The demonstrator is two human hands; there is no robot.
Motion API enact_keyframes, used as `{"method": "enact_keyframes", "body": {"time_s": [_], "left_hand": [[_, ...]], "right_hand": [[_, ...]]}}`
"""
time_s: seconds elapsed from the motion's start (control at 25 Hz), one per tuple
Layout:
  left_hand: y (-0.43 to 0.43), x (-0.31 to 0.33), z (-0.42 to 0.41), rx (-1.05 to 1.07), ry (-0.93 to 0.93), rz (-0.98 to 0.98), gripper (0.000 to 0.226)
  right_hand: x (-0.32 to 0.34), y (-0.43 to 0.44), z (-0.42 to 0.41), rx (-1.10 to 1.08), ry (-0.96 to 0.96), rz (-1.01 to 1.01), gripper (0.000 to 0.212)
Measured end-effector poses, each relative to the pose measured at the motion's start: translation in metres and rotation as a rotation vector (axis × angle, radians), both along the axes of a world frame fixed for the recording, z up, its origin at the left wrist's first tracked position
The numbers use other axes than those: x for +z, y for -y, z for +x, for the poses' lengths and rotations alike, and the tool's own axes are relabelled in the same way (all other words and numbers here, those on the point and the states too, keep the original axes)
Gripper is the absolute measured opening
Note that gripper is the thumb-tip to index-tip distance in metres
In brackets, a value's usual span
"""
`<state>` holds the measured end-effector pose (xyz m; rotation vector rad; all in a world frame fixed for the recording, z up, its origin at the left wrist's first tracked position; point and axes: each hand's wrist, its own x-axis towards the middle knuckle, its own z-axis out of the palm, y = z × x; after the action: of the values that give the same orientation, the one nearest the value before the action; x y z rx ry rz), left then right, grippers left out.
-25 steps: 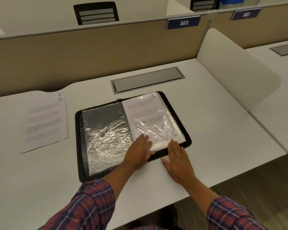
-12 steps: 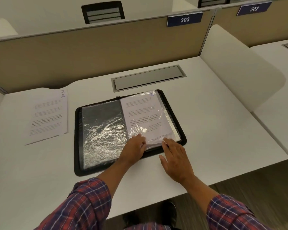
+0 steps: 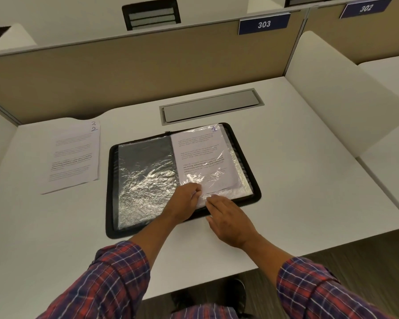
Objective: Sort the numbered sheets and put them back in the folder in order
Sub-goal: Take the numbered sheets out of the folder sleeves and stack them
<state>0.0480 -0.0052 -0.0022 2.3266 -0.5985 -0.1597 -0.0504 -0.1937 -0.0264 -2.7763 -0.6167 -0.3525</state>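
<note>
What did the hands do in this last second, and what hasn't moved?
The left hand went from lying flat to pinching the near edge of the plastic sleeve holding sheet 1. The right hand slid left, now touching that edge. The folder and loose sheets stayed put.

A white desk [image 3: 309,157] is standing against a beige partition [image 3: 124,72] bearing a blue sign [image 3: 264,24]; a chair [image 3: 151,13] is showing beyond.
</note>
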Motion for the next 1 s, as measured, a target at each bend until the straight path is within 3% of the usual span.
{"method": "enact_keyframes", "body": {"time_s": [0.2,0.36,0.52,0.84,0.92,1.0], "left_hand": [[-0.002,-0.003,-0.003,0.063,0.028,-0.077,0.009],[-0.005,-0.003,-0.007,0.051,0.017,-0.095,0.008],[-0.005,-0.006,-0.008,0.005,0.051,0.001,0.015],[-0.01,-0.022,-0.028,-0.32,0.152,0.376,0.087],[-0.012,-0.028,-0.036,-0.394,0.198,0.505,0.093],[-0.011,-0.031,-0.042,-0.397,0.233,0.581,0.086]], "right_hand": [[-0.003,-0.01,0.026,-0.124,-0.24,-0.139,0.088],[-0.004,-0.007,0.037,-0.13,-0.377,-0.223,0.098],[-0.009,-0.006,0.016,-0.154,-0.327,-0.227,0.093],[-0.013,0.001,-0.043,-0.174,-0.168,-0.204,0.073],[-0.008,0.004,-0.047,-0.194,-0.097,-0.076,0.061],[0.004,0.009,-0.041,-0.335,-0.038,0.177,0.051]]}}
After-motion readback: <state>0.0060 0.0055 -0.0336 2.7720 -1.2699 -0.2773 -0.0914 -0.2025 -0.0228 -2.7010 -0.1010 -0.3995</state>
